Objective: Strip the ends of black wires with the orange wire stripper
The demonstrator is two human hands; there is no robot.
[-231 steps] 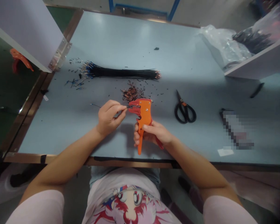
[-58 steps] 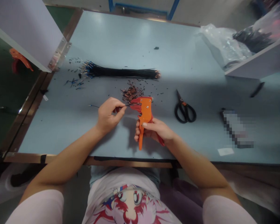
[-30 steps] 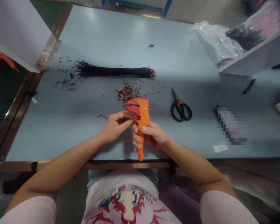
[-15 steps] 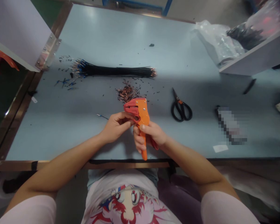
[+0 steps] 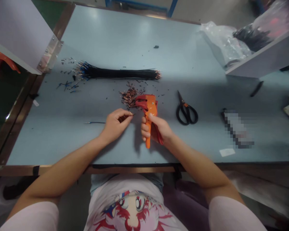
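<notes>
My right hand (image 5: 157, 128) is wrapped round the handles of an orange and red wire stripper (image 5: 149, 109), its red jaws pointing left. Left of it, my left hand (image 5: 118, 125) pinches a thin black wire (image 5: 96, 122). The wire's tail, with a blue and silver tip, sticks out to the left, and its other end shows at my fingertips, apart from the jaws. Just beyond the tool lies a heap of copper and black wire scraps (image 5: 129, 97). A bundle of black wires (image 5: 118, 73) stretches behind it, blue ends left and bare copper ends right.
Black-handled scissors (image 5: 187, 112) lie right of the tool. Farther right are a blurred-out object (image 5: 239, 130), a white paper slip (image 5: 227, 152) and a dark stick (image 5: 257, 89). Panels stand at both sides, with plastic bags (image 5: 228, 41) at the right one. Loose blue-tipped pieces (image 5: 67, 85) lie at left.
The wire stripper has moved away from my left hand, up and slightly right. My left hand has drawn a little left with the wire, whose end is now out of the jaws.
</notes>
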